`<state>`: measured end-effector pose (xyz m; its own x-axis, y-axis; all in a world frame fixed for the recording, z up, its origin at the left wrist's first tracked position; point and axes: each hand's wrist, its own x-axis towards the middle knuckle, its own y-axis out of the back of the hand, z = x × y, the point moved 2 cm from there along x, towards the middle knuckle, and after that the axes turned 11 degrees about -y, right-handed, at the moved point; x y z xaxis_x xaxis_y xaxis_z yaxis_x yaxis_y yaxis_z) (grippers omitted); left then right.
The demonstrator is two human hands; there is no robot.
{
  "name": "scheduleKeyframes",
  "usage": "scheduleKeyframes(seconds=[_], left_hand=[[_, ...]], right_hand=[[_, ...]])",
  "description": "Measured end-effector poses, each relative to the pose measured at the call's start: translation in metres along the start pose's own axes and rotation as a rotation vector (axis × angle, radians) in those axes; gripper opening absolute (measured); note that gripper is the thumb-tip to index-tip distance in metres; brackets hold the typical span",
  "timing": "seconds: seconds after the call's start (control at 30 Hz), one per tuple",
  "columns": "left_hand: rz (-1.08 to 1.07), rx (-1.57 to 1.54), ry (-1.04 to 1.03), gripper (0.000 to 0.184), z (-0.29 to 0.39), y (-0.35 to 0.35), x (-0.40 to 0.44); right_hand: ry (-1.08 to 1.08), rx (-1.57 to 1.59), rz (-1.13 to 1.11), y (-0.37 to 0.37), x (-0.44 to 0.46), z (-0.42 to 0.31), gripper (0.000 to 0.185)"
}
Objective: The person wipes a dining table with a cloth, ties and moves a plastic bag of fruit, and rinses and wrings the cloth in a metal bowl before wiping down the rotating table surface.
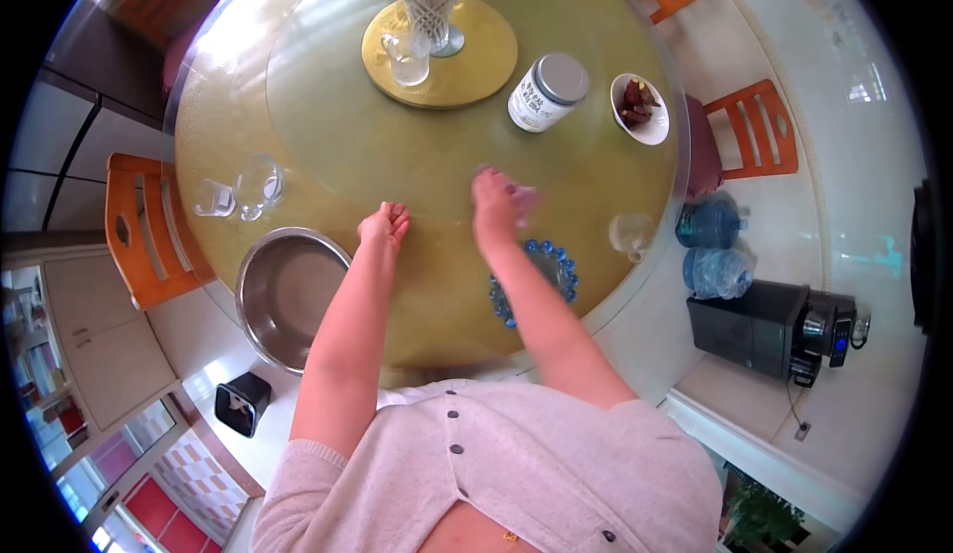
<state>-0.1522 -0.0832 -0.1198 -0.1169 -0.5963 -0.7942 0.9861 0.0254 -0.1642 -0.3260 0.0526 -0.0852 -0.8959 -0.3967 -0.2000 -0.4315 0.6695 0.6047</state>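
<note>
My right hand (pixel 493 206) is closed on a pink cloth (pixel 526 201) over the glass-topped round table (pixel 338 171); part of the cloth sticks out to the right of my fingers. My left hand (pixel 384 225) has its fingers curled in and shows nothing in them, just beyond the rim of a steel basin (pixel 260 325). Below my right hand, partly covered by my forearm, lies a round dish edged with blue glass beads (pixel 568 273).
A lidded white jar (pixel 539 106), a flower vase (pixel 429 12) and a glass mug (pixel 407 62) stand farther back. At the right are a white bowl (pixel 650 128) of dark red pieces and a glass cup (pixel 630 235). Glassware (pixel 260 188) sits left; wooden chairs (pixel 149 230) surround the table.
</note>
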Motion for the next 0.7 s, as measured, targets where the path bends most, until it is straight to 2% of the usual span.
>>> scheduleKeyframes(seconds=[0.03,0.1,0.13,0.2,0.27,0.4,0.5,0.7], left_hand=[[0.010,0.008,-0.016,0.020,0.001,0.001,0.000],[0.027,0.021,-0.035,0.020,0.005,0.006,-0.001],[0.025,0.012,-0.034,0.020,0.009,0.007,-0.001],[0.021,-0.001,-0.037,0.020,0.015,0.008,0.003],[-0.017,-0.021,0.014,0.022,0.007,0.013,0.011],[0.028,0.040,-0.020,0.021,0.009,0.006,-0.003],[-0.001,-0.005,-0.030,0.017,0.012,0.010,-0.007],[-0.007,-0.002,-0.064,0.019,0.020,0.008,-0.004]], right_hand=[[0.002,-0.002,-0.003,-0.004,-0.011,0.002,0.030],[0.700,-0.398,-0.063,-0.015,-0.038,-0.004,0.033],[0.701,-0.393,-0.063,-0.012,-0.032,-0.003,0.033],[0.661,-0.596,-0.128,0.001,-0.006,0.000,0.042],[0.649,-0.636,-0.119,0.016,0.004,-0.010,0.047],[0.600,-0.676,-0.093,0.006,0.030,-0.037,0.058],[0.586,-0.673,-0.002,-0.017,0.058,-0.054,0.059],[0.541,-0.671,0.019,-0.048,0.122,-0.093,0.060]])
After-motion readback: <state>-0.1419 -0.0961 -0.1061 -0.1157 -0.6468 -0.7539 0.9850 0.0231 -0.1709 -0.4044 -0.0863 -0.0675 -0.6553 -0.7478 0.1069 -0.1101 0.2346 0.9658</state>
